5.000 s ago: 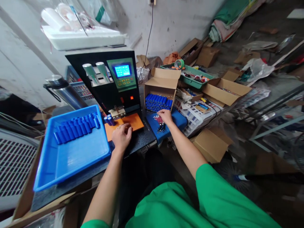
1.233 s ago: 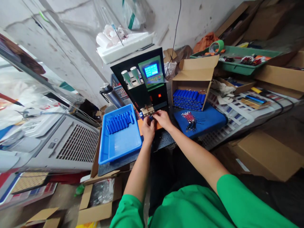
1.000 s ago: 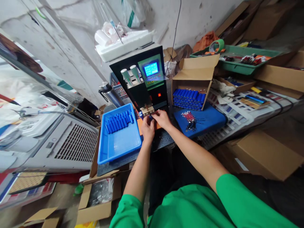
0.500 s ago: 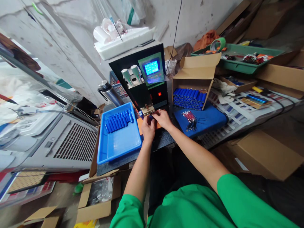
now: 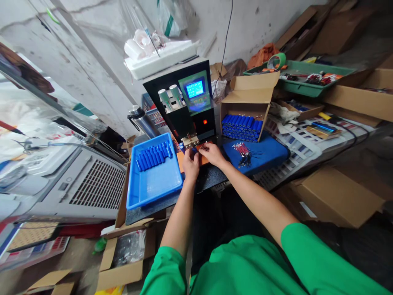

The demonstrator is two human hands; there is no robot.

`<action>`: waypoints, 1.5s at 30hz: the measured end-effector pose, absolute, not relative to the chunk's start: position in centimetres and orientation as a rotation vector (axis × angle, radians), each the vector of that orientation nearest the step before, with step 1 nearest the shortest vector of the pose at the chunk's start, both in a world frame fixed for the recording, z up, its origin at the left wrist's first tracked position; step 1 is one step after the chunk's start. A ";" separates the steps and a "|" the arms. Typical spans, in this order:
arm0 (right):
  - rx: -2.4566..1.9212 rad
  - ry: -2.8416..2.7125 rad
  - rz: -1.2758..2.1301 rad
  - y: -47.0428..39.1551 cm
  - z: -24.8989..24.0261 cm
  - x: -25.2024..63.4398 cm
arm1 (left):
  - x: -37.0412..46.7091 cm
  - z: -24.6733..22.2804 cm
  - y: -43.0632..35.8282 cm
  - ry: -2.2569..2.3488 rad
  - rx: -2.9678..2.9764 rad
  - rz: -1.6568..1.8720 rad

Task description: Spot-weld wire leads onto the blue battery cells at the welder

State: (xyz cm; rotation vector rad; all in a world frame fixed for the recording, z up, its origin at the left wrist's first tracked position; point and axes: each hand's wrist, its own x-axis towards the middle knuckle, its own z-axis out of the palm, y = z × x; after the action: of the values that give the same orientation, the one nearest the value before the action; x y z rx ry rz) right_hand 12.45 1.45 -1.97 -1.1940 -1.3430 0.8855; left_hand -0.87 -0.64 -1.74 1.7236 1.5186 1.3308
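Near the middle of the frame, the left hand (image 5: 190, 163) is curled narrowly round a small blue cylinder (image 5: 194, 150), mostly hidden by its fingers, below the brass-coloured metal tips of a tall black machine (image 5: 181, 119). Just beside it, the right hand (image 5: 211, 153) has thumb and fingers drawn together in a pinch; what lies between them is too small to tell. Both are over a flat orange board (image 5: 205, 159) on the dark speckled counter (image 5: 208, 178). The machine bears a lit blue screen (image 5: 195, 89) and a red light (image 5: 205, 121).

Left of centre, a shallow blue plastic tray (image 5: 150, 188) holds a cluster of blue cylinders (image 5: 152, 157) at its far end. Right of centre, an open brown cardboard box (image 5: 251, 97) holds stacked blue cylinders (image 5: 241, 128); in front of it, a bundle of red and black wires (image 5: 243, 153) lies on a blue padded surface (image 5: 267, 153).
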 end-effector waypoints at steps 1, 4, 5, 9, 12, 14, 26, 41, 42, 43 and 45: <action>-1.198 -1.359 0.881 1.5 -2.0 12.5 | -0.9 -1.8 -0.6 1.520 1.728 1.332; -1.198 -1.369 0.871 1.6 -1.8 12.7 | -1.0 -1.9 -0.5 1.518 1.733 1.331; -1.189 -1.365 0.874 1.6 -1.8 12.8 | -0.9 -1.9 -0.5 1.517 1.730 1.331; -1.147 -1.359 0.903 1.6 -1.7 13.2 | -0.8 -1.7 -0.5 1.480 1.697 1.338; -1.132 -1.348 0.916 1.5 -1.7 13.3 | -0.9 -1.4 -0.9 1.416 1.653 1.376; -1.112 -1.328 0.927 1.4 -1.7 13.4 | -1.3 -1.2 -1.6 1.428 1.629 1.414; -1.085 -1.268 1.020 0.9 -1.4 13.6 | -3.3 -2.0 -3.6 1.551 1.804 1.332; -0.979 -1.329 1.111 0.9 -1.8 14.1 | -2.8 -2.5 -2.6 1.467 1.728 1.231; -0.966 -1.351 1.120 0.8 -1.7 14.1 | -2.5 -2.3 -2.5 1.453 1.714 1.259; -0.958 -1.365 1.128 0.8 -1.7 14.1 | -2.2 -2.0 -2.5 1.445 1.703 1.289; -0.955 -1.382 1.134 0.7 -1.7 14.2 | -1.6 -1.7 -2.5 1.438 1.683 1.340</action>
State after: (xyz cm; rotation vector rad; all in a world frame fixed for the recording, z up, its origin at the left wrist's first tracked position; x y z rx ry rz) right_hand 14.17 0.71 -1.69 -0.9553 -1.3821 1.1343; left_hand -1.61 -2.49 -1.66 1.6833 1.4377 1.3404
